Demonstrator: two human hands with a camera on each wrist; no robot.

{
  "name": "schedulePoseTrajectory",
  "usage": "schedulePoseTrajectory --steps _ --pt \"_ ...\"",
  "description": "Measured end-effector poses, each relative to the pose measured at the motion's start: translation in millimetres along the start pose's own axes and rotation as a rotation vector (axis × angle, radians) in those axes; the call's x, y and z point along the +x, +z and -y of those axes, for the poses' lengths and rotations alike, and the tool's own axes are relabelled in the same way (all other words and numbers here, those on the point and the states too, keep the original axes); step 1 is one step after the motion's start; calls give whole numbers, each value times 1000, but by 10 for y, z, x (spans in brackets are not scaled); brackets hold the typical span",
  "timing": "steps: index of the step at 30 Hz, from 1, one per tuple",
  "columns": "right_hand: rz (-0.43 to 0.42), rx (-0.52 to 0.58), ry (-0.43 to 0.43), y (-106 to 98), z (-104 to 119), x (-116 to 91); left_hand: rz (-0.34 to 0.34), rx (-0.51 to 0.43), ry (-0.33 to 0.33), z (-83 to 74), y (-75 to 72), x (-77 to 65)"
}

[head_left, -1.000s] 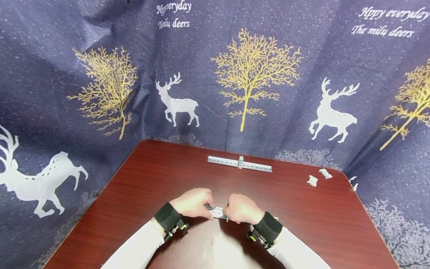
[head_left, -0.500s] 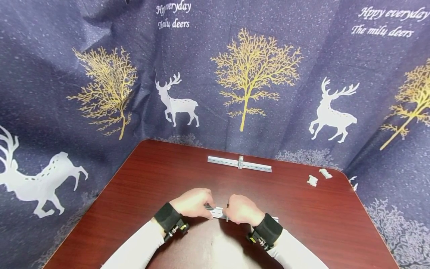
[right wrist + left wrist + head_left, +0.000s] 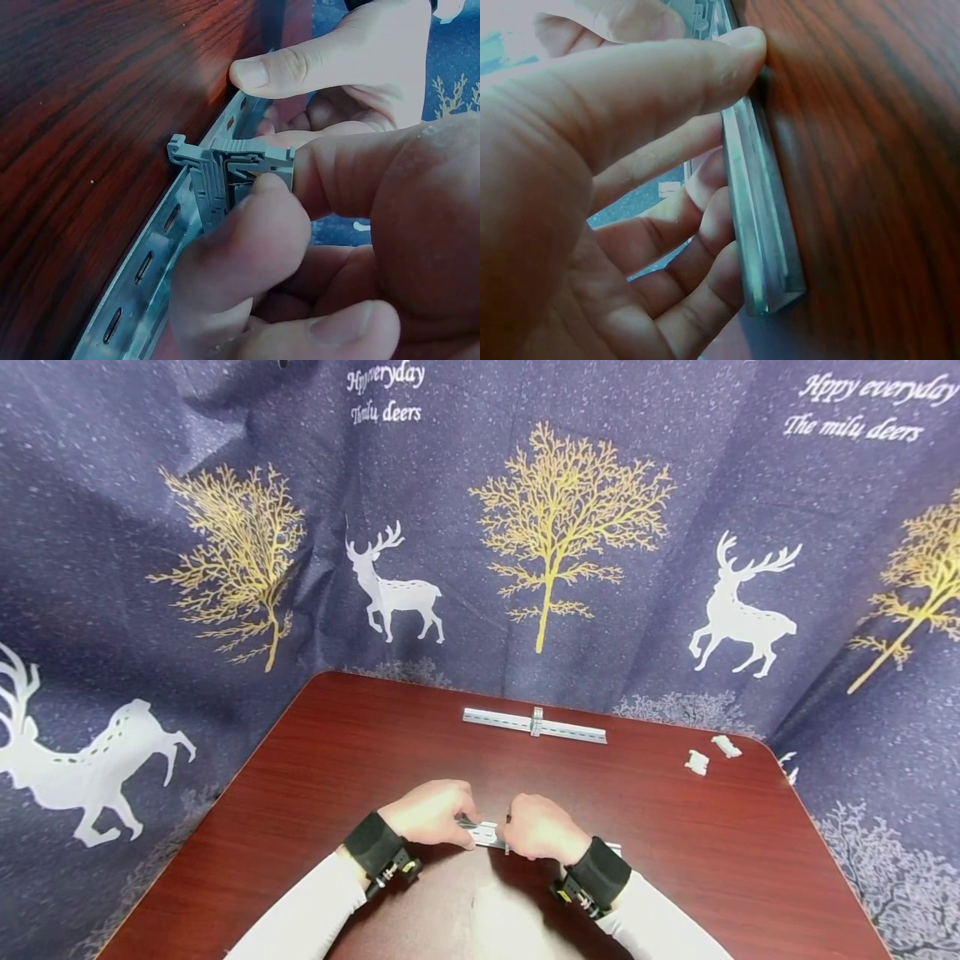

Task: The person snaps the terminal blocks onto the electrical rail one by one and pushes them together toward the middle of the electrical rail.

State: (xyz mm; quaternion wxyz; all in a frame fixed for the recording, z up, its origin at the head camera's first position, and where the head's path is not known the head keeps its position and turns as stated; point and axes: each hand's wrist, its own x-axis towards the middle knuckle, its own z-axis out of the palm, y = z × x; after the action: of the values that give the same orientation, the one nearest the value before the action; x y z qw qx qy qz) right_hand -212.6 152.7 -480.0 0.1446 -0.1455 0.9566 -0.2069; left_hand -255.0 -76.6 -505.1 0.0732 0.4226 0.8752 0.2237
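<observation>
My left hand (image 3: 431, 812) grips a slotted metal DIN rail (image 3: 486, 835) near its left part, low over the table. In the left wrist view the thumb lies across one long edge of the rail (image 3: 761, 202) and the fingers are behind the other. With thumb and finger, my right hand (image 3: 543, 827) pinches a grey terminal block (image 3: 214, 180). The block sits across the rail (image 3: 154, 251) in the right wrist view, its hooked end over the rail's table-side edge. The right hand covers part of the block and of the rail.
Toward the back of the reddish-brown table (image 3: 337, 752) lies a second DIN rail (image 3: 498, 720) with terminal blocks (image 3: 537, 722) clipped at its middle. Two pale loose blocks, one nearer (image 3: 697, 763) and one farther (image 3: 727, 746), lie at the back right. A patterned curtain (image 3: 465, 668) hangs behind the table.
</observation>
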Motion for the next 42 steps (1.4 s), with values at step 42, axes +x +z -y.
schedulePoseTrajectory --steps 42 --pt "-110 167 -75 -74 -347 -70 -1 -17 -1 -28 -15 -14"
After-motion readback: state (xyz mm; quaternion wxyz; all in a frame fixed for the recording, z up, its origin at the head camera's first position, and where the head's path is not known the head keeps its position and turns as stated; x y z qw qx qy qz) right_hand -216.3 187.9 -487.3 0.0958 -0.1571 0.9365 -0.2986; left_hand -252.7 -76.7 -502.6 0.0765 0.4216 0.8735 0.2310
